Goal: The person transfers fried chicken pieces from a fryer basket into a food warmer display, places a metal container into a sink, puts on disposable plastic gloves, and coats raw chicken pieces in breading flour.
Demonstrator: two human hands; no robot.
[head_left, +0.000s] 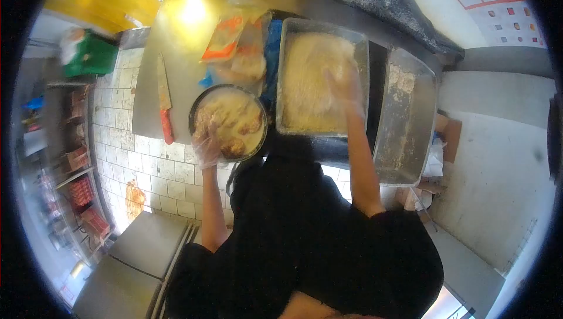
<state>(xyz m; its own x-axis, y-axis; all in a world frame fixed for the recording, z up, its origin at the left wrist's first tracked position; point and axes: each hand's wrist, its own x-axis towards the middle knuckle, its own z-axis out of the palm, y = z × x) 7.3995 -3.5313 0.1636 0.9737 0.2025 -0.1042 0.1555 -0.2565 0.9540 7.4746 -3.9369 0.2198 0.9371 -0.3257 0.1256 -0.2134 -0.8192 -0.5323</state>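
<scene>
My left hand (206,147), in a clear glove, reaches over the near left rim of a round dark pan (263,133). Its fingers close around a piece of battered meat (206,120) in there. Several other lumpy battered pieces (233,147) lie in the pale, wet batter (237,103). To the right, a rectangular metal tray (280,107) holds a layer of pale yellow crumbs or flour (308,78). Over the tray's right side is my right hand (346,87), also gloved and smeared by motion; whether it holds anything is not visible.
A large knife (166,105) with a red handle lies on the steel table (149,84). Behind the pan are plastic bags (237,49) with orange print. A second metal tray (404,119), with crumbs stuck inside, stands at the right. A green crate (91,55) is at far left.
</scene>
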